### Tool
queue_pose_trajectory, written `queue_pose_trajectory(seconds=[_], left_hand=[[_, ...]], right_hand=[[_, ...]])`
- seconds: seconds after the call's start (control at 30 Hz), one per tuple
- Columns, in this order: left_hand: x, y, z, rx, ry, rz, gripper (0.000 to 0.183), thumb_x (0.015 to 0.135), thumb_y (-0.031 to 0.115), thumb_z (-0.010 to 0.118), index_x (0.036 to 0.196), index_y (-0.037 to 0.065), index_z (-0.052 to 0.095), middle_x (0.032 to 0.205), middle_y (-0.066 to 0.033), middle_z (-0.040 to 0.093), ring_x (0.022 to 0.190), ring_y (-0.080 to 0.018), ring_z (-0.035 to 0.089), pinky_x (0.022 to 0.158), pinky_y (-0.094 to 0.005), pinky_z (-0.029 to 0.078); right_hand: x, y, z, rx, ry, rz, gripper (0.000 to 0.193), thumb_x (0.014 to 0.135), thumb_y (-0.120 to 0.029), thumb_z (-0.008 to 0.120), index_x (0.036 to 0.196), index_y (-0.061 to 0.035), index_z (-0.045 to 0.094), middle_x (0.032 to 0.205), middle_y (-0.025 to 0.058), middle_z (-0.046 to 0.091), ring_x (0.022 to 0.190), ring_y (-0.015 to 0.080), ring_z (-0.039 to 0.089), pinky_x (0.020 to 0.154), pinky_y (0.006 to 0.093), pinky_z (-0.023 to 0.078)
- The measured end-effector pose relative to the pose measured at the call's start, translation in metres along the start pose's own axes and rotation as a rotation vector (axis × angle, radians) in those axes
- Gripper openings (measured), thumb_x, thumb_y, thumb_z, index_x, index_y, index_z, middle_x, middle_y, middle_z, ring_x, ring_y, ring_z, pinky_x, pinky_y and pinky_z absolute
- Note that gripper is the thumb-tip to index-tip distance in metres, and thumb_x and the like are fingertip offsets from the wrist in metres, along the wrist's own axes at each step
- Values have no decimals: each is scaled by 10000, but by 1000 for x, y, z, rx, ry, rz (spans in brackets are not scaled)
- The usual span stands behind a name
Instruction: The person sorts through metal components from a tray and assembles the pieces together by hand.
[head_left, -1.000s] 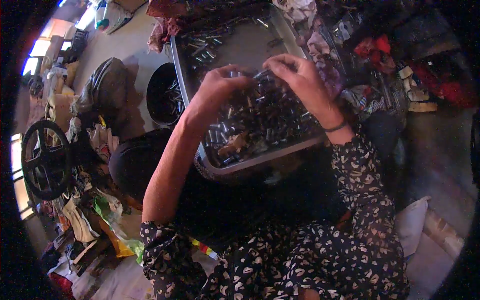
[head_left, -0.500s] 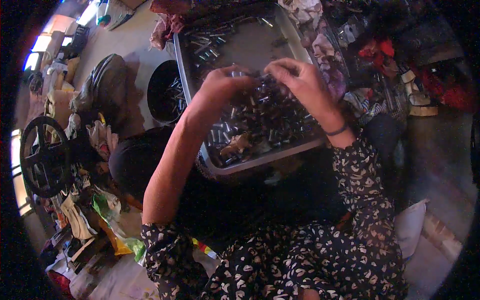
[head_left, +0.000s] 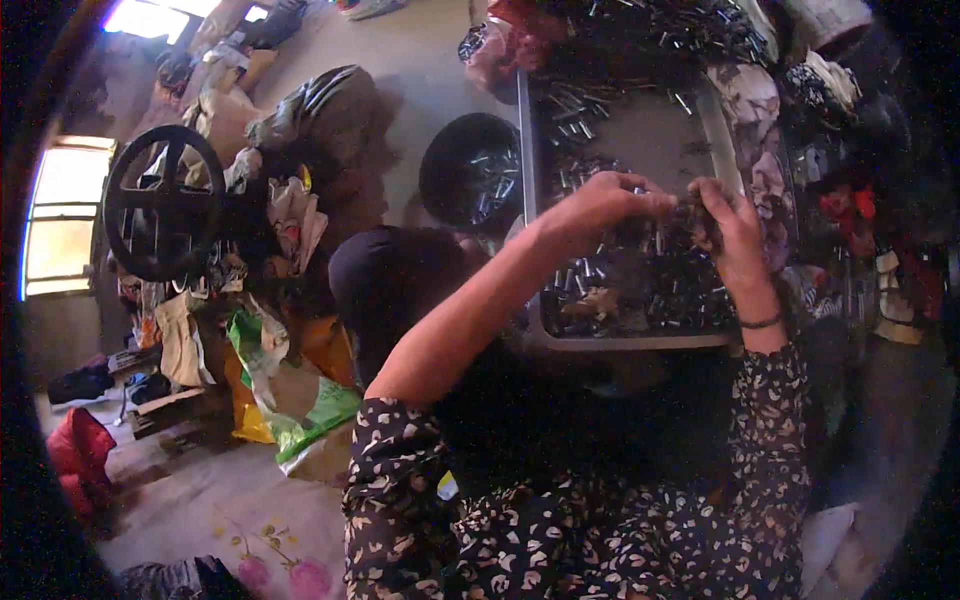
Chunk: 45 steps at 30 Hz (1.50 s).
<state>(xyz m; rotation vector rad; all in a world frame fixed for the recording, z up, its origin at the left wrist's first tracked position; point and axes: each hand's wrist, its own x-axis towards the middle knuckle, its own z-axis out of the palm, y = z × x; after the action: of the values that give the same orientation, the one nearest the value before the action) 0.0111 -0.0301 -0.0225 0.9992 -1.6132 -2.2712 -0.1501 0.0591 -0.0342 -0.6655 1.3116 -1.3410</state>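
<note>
A grey metal tray (head_left: 640, 343) lies in front of me. Many short, shiny metal pins (head_left: 685, 310) are heaped in its near half, with thinner ones toward its far left. Over the heap, my left hand (head_left: 622, 205) has its thumb and fingers pressed together, pointing right. Facing it, my right hand (head_left: 735, 225) is curled with darkened fingertips. Their fingertips nearly meet around something small and dark, too unclear to name. A crumpled brown scrap (head_left: 592, 303) lies among the pins at the near left.
Left of the tray stands a black bowl (head_left: 445, 170) with more pins. Crumpled pale cloths (head_left: 750, 100) line the tray's right side, and a reddish bag (head_left: 515, 45) sits beyond its far left corner. A black spoked wheel (head_left: 165, 200) and a green-white sack (head_left: 290, 390) are farther left.
The view has swung left, so the tray and bowl appear farther right. My hands stay over the pins, and their fingertips are closer together.
</note>
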Motion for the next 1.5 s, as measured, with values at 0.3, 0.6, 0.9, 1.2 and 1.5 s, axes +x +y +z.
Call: queue_pose_trajectory(seconds=[0.3, 0.6, 0.9, 1.2, 1.5], left_hand=[[-3, 2, -5, 7, 31, -28, 320, 709, 350, 634, 799, 46, 589, 688, 10, 545, 600, -71, 468, 549, -214, 359], [-1, -4, 8, -272, 10, -133, 303, 787, 308, 528, 967, 65, 521, 810, -10, 569, 689, -102, 545, 594, -270, 470], [14, 4, 12, -768, 48, -221, 304, 783, 259, 545, 1015, 63, 528, 840, -54, 585, 711, -178, 565, 621, -281, 481], [48, 3, 56, -812, -176, -183, 238, 817, 213, 478, 990, 51, 491, 836, -77, 561, 758, -182, 554, 692, -313, 478], [69, -4, 66, -99, -70, -12, 271, 802, 185, 516, 1002, 3, 522, 869, -47, 588, 743, -116, 560, 651, -236, 455]], right_hand=[[4, 4, 4, -115, 0, -61, 240, 804, -299, 541, 842, -66, 585, 642, -42, 503, 500, 41, 425, 446, 176, 335], [-3, -4, 9, -127, -2, -99, 233, 828, -265, 494, 867, -48, 568, 703, -3, 539, 592, 50, 483, 488, 176, 353], [-6, 0, -54, -218, 312, -275, 235, 823, -265, 506, 841, -34, 545, 559, -8, 496, 422, 48, 426, 379, 199, 333], [12, 6, -115, -1171, 528, -674, 183, 811, -213, 513, 875, -45, 545, 687, 141, 566, 600, 303, 555, 515, 337, 415], [-8, -12, -72, -291, 271, -192, 241, 828, -248, 497, 819, -21, 577, 639, -1, 562, 573, 67, 506, 498, 228, 397]])
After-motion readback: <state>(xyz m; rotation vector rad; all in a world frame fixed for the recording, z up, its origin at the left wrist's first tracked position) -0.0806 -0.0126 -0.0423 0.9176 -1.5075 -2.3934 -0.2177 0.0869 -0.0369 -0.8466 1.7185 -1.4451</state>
